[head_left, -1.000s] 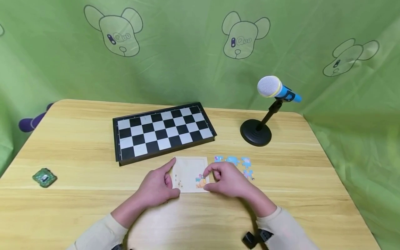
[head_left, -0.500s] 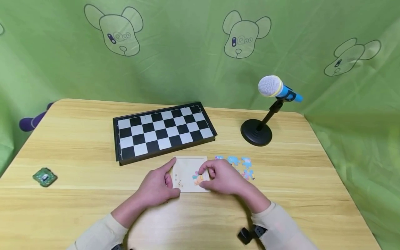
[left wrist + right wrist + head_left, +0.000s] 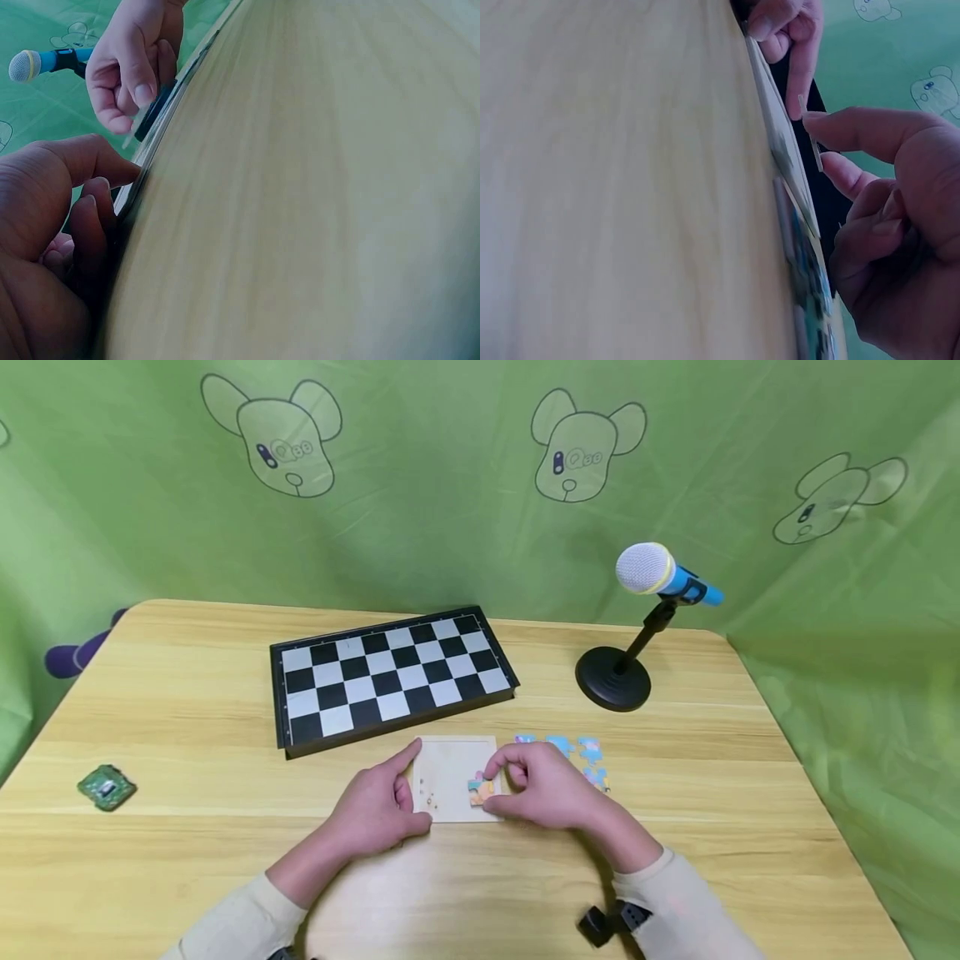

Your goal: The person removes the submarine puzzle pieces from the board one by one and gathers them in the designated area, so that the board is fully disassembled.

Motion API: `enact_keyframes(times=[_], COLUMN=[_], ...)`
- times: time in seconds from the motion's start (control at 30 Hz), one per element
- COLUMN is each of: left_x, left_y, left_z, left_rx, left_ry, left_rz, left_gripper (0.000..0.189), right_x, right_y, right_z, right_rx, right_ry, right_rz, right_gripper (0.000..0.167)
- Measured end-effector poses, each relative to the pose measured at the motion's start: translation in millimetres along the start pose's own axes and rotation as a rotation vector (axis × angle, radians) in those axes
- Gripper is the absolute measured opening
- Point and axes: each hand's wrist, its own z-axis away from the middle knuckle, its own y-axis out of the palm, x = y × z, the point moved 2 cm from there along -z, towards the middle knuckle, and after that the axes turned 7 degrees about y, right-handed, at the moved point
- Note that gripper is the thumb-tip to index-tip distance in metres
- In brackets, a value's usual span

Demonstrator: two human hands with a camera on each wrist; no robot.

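In the head view my left hand (image 3: 380, 810) holds the left side of a cream puzzle board (image 3: 450, 768), index finger at its far corner and thumb at its near corner. My right hand (image 3: 546, 785) pinches a colourful jigsaw piece (image 3: 478, 789) between thumb and index finger. From the right wrist view, that piece is a thin slab raised off the board, seen edge-on. Small printed marks show at the board's lower left. Beyond my right hand lie several loose blue and pink jigsaw pieces (image 3: 591, 749), partly hidden by it.
A folded black-and-white chessboard (image 3: 393, 681) lies just behind the puzzle board. At the back right stands a blue microphone (image 3: 648, 568) on a round black base (image 3: 613, 679). A green patterned item (image 3: 107, 787) rests at the left of the wooden table (image 3: 187, 860).
My right hand shifted left over the board with the pinched piece, then back slightly right; the piece's tilt changed. My left hand stayed at the board's left side.
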Motion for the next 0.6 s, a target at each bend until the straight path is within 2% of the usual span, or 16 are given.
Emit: enact_keyframes(times=[0.23, 0.6], left_x=[-1.1, 0.1], left_y=[0.2, 0.7], left_z=[0.2, 0.8], left_rx=[-0.002, -0.003], left_ry=[-0.006, -0.008], left_rz=[0.005, 0.010], left_gripper=[0.101, 0.100], right_x=[-8.5, -20.7], right_y=[-11.8, -34.0], right_z=[12.9, 40.0], right_rx=[-0.021, -0.080], right_ry=[-0.022, 0.019], right_rz=[-0.034, -0.055], right_gripper=[0.025, 0.027])
